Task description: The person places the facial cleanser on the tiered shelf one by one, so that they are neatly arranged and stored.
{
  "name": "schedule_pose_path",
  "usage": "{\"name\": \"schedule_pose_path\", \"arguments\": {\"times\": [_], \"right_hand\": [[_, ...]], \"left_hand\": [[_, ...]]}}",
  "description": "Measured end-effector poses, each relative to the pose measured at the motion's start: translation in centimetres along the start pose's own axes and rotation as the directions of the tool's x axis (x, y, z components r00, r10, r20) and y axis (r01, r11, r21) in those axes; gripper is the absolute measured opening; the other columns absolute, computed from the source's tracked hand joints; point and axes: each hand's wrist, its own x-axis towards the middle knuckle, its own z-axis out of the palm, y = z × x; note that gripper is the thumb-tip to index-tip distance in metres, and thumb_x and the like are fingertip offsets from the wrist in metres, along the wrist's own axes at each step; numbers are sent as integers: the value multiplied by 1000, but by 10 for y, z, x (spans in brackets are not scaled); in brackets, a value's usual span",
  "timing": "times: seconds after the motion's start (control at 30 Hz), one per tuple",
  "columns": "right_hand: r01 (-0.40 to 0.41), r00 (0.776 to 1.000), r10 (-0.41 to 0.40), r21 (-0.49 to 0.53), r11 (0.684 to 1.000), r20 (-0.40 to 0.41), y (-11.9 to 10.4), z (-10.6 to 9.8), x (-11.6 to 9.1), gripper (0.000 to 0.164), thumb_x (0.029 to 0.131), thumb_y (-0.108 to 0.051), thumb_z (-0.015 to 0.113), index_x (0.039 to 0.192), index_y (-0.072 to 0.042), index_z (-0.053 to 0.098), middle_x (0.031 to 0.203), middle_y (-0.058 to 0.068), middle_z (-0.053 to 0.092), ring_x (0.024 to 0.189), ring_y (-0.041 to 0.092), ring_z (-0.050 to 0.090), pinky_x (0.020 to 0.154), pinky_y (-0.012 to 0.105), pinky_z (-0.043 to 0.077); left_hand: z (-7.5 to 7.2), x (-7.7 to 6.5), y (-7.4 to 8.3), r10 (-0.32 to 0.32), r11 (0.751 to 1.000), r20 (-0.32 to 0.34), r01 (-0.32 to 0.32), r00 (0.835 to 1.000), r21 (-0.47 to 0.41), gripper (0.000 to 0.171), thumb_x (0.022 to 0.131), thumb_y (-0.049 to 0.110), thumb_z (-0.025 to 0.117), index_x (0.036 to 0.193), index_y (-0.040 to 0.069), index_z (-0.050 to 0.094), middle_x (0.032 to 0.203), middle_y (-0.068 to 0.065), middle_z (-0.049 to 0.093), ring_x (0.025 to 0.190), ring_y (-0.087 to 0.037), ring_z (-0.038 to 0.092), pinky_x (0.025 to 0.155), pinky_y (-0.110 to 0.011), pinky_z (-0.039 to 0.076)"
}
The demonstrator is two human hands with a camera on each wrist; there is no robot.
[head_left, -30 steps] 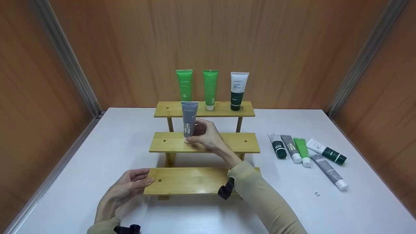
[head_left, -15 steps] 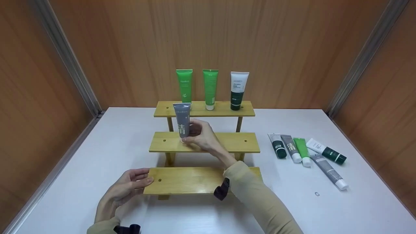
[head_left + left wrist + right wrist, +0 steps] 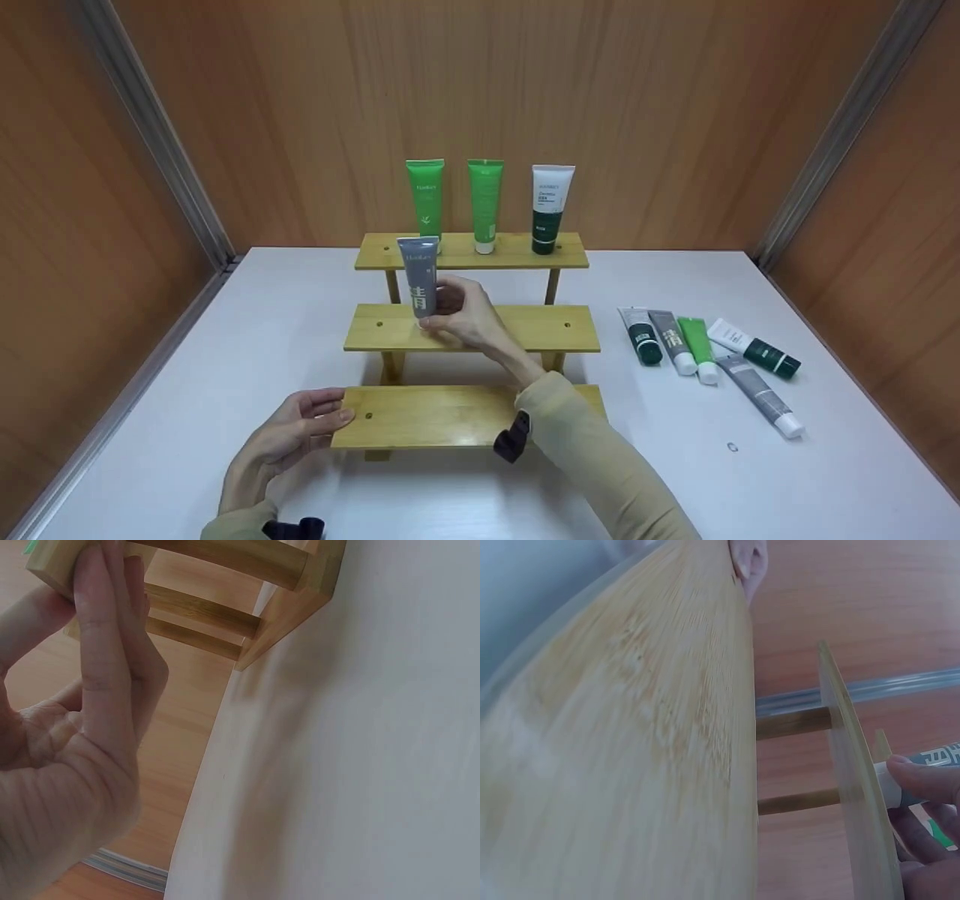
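Note:
In the head view, my right hand (image 3: 474,319) pinches a grey squeeze tube (image 3: 418,274) low down, near its white cap (image 3: 889,786). The tube stands upright, cap down, over the left part of the middle shelf (image 3: 517,326); in the right wrist view its cap meets that board. My left hand (image 3: 289,431) grips the left end of the bottom shelf (image 3: 442,416) of a three-tier wooden stand, thumb on top. The left wrist view shows those fingers (image 3: 105,652) against the board's end. Two green tubes (image 3: 486,202) and a white-and-dark-green tube (image 3: 551,206) stand on the top shelf (image 3: 517,259).
On the white table (image 3: 675,480) to the right lie several tubes, among them a green tube (image 3: 697,349) and a grey tube (image 3: 761,397). A small ring (image 3: 732,447) lies nearer the front. Wooden panels (image 3: 480,90) enclose the back and sides.
My right hand has shifted slightly left along the middle shelf with the grey tube, then stayed nearly still. The left hand has kept its place on the bottom shelf.

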Motion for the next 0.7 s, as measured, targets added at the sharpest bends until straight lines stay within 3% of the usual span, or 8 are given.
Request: {"name": "schedule_pose_path", "arguments": {"times": [0.27,0.4,0.53,0.7], "right_hand": [[19,1000,-19,29,999,6,1,-7,-7,57,83,7,75,136,6,56,130,26,64,119,36,65,105,36,54],[82,993,-80,16,997,-87,1,-17,-17,52,84,6,74,133,8,57,126,27,63,117,38,64,104,35,56],[151,968,-148,-2,989,-202,-2,-35,-32,42,86,6,73,127,7,61,117,27,65,110,33,66,99,33,58],[150,947,-172,-100,984,-272,-2,-73,-57,36,89,3,72,124,2,64,114,20,68,107,27,66,96,27,58]], "left_hand": [[2,1,1,-26,1000,-18,26,999,3,84,95,16,69,150,-19,16,115,-3,64,101,-10,69,90,-24,60],[1,1,0,-13,1000,-4,13,1000,2,81,96,15,68,150,-19,18,114,-2,64,100,-10,69,89,-25,60],[2,0,0,0,1000,-7,0,1000,8,79,95,14,68,149,-19,20,112,0,64,100,-9,69,88,-24,60],[1,0,-1,-15,1000,-19,15,1000,-1,80,95,15,69,149,-18,21,113,0,64,100,-9,68,89,-24,60]]}}
